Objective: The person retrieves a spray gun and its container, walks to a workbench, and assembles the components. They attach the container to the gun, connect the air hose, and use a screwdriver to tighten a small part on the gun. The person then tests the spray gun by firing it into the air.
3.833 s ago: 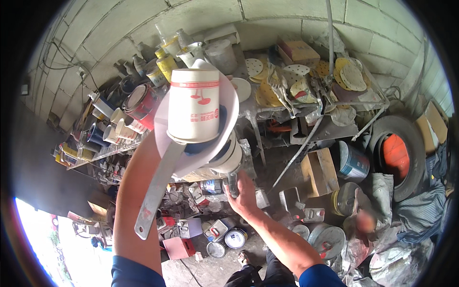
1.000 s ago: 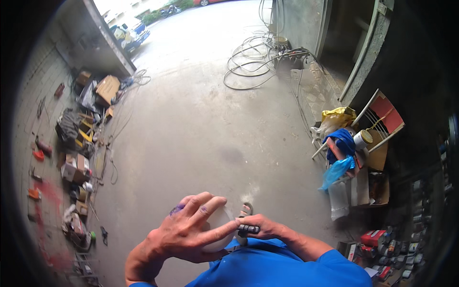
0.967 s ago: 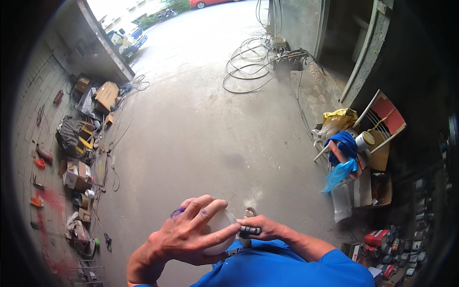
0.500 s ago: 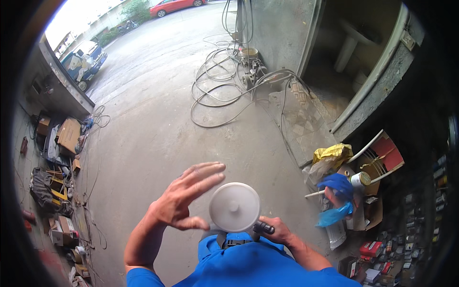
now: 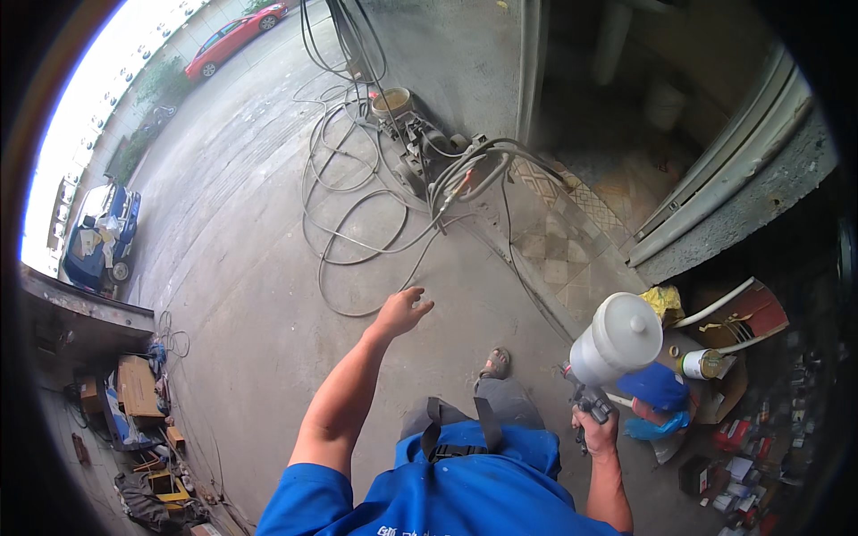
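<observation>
Out to my right, my right hand grips the handle of a dark spray gun. A white, translucent paint cup with a round lid and centre knob sits on top of the gun, tilted to the right. My left arm stretches forward over the floor. At its end my left hand holds nothing, its fingers partly extended and apart. Beyond that hand, loops of grey hose lie on the concrete.
A compressor-like machine and a bucket stand by the wall. A doorway with tiled floor opens at the right. Boxes, a blue bag and cans crowd the right side. Cardboard boxes line the left.
The spray gun has moved from in front of my body out to the right, in my right hand. My left hand has moved away from the cup and forward. The view has turned right.
</observation>
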A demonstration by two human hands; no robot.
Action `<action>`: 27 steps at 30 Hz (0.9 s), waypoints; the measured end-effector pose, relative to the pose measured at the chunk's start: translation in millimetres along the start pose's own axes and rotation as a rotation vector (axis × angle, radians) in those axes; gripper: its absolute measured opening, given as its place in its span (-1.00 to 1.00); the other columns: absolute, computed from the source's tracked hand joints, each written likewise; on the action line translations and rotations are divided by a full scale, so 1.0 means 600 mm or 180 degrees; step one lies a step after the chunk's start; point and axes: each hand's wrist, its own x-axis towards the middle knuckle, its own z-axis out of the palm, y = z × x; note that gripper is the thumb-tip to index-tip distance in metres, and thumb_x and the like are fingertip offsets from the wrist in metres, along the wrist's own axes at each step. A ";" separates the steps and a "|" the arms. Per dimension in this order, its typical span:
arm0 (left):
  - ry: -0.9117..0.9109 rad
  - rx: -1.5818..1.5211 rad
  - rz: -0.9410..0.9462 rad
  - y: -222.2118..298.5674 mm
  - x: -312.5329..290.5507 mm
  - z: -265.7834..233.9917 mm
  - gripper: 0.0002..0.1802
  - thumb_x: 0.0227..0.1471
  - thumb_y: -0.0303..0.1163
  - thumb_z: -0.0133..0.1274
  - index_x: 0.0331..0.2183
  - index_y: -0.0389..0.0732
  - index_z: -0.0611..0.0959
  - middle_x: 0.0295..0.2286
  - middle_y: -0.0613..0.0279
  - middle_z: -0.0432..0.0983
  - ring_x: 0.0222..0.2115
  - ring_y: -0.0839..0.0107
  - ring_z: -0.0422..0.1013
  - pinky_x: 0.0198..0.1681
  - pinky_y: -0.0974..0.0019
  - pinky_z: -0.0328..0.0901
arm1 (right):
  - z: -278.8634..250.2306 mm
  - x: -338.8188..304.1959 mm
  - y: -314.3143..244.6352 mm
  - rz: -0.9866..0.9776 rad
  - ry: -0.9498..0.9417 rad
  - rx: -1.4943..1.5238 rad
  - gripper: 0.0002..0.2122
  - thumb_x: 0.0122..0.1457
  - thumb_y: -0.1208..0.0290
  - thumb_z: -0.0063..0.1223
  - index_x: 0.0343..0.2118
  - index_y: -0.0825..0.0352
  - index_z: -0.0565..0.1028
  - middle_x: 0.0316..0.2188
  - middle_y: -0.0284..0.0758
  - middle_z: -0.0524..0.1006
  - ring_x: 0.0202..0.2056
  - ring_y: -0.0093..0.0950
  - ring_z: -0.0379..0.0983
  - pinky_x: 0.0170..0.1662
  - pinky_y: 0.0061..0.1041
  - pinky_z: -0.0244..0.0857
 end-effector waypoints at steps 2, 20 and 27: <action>-0.0108 0.0012 -0.0286 -0.029 0.091 0.002 -0.38 0.08 -0.06 0.19 0.02 -0.35 0.57 -0.07 -0.21 0.56 -0.04 0.00 0.52 0.03 0.13 0.40 | 0.016 0.069 -0.045 -0.0012 0.0049 -0.0036 -0.89 0.07 0.60 0.17 -0.31 0.40 0.53 -0.56 -0.38 0.53 -0.56 -0.60 0.45 -0.45 -0.55 0.35; -0.1184 -0.0971 -0.0764 -0.179 0.726 0.082 -0.45 0.15 0.04 0.05 -0.26 -0.36 0.55 -0.44 -0.18 0.58 -0.33 -0.07 0.54 -0.24 -0.05 0.33 | 0.369 0.529 -0.253 0.0502 0.1098 0.0308 -0.87 0.11 0.47 0.14 -0.44 0.41 0.43 -0.62 -0.30 0.46 -0.60 -0.54 0.37 -0.50 -0.50 0.29; -0.0727 -0.0225 -0.0147 -0.118 0.713 0.011 -0.56 0.16 -0.06 0.08 -0.31 -0.32 0.52 -0.47 -0.28 0.56 -0.39 -0.24 0.51 -0.28 -0.19 0.35 | 0.457 0.748 -0.340 -0.0024 0.0693 0.0536 -0.88 0.11 0.49 0.12 -0.42 0.40 0.42 -0.57 -0.24 0.43 -0.51 -0.44 0.38 -0.38 -0.42 0.33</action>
